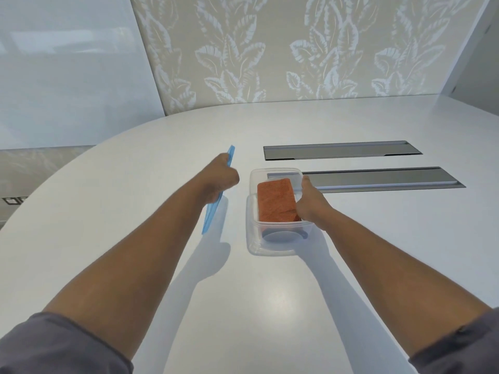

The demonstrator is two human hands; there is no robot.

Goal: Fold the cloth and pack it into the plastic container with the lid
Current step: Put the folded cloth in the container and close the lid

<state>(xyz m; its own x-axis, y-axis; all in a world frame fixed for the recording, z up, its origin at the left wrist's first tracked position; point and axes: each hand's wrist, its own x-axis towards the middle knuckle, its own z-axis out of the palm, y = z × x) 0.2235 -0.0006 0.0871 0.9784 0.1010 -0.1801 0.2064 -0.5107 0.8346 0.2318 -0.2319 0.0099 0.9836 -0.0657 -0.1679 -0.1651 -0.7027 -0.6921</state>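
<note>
Head view of the packing stage. We held the blue lid [216, 205] in our left hand [218, 179], fingers curled closed around its edge, so that the lid stood nearly on edge, tilted, above the white table [108, 211] and just to the left of the container. The lid's near end pointed toward us and its far tip rose beyond the knuckles.

The clear plastic container [278, 238] stood open on the table, its far end overlapping the nearer of two grey recessed channels [378, 179] set into the tabletop. The folded orange cloth [275, 202] lay inside the container, occupying its far portion, with the near portion of the floor left bare.

Our right hand [310, 206] rested at the container's right wall: the thumb [306, 182] lay along the rim, while the remaining fingers reached down inside against the cloth's near right corner. Whether those fingers pinched the cloth or merely pressed upon it, we could not tell.

Both forearms were bare, with grey sleeves [62, 346] at the lower frame corners. A leaf-patterned wall panel [270, 49] stood behind the table.
</note>
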